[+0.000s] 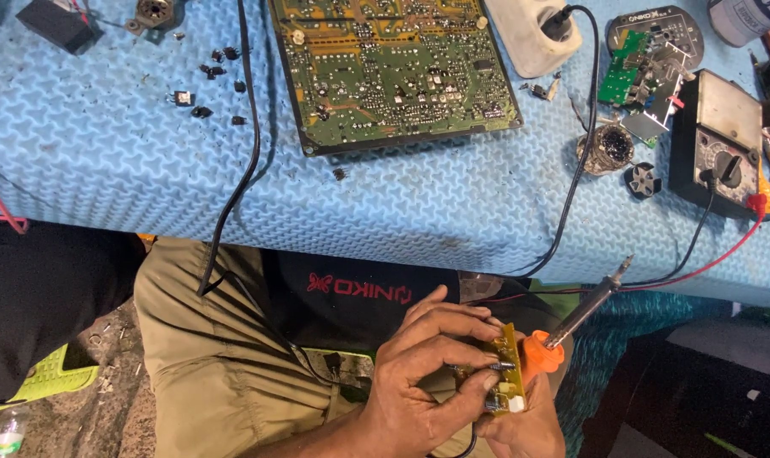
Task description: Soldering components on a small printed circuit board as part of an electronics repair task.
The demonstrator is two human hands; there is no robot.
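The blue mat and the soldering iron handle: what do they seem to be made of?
The mat looks like soft foam, matte, with a pressed wavy pattern. The handle looks like orange plastic, smooth and slightly glossy; the shaft above it looks like bare metal. The right hand partly hides the handle.

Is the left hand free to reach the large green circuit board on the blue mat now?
Probably not: the left hand grips a small yellow board over the lap, below the large green circuit board.

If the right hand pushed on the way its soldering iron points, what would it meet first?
Probably the blue mat's edge, near the black and red wires; the right hand's iron points up-right, though depth is unclear.
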